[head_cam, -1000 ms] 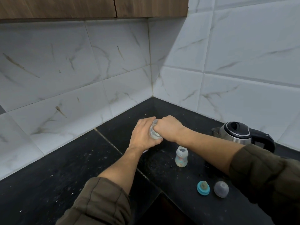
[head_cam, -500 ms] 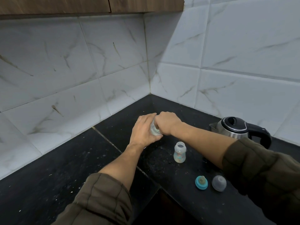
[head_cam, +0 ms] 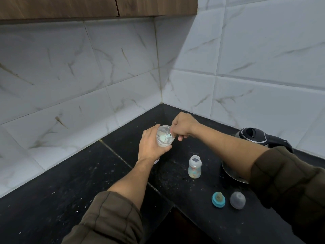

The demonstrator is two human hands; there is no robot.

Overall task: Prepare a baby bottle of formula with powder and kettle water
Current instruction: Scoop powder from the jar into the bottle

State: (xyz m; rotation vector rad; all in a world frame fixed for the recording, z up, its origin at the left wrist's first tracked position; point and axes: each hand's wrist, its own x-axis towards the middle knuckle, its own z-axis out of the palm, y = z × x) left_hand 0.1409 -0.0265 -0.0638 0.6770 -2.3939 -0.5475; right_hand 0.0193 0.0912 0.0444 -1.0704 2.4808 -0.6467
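My left hand [head_cam: 151, 146] grips a small clear powder jar [head_cam: 164, 137], tilted toward me above the black counter. My right hand [head_cam: 182, 126] pinches a pale green scoop [head_cam: 166, 136] whose bowl sits inside the jar's open mouth with white powder on it. An open baby bottle [head_cam: 194, 166] with a printed body stands upright on the counter to the right of the jar. Its teal ring with the teat [head_cam: 218, 199] and a grey dome cap [head_cam: 237, 200] lie nearer to me. A steel kettle [head_cam: 253, 136] with a black lid and handle stands at the right, partly behind my right forearm.
The black stone counter [head_cam: 52, 182] runs into a corner of white marble-look wall tiles [head_cam: 105, 71]. Wooden cabinets [head_cam: 88, 6] hang above. A dark gap opens at the counter's front edge [head_cam: 175, 222]. Small white specks dot the counter.
My right hand, which was closed over the jar's top, has lifted back, and the scoop now shows in the jar's open mouth. The jar stays in my left hand.
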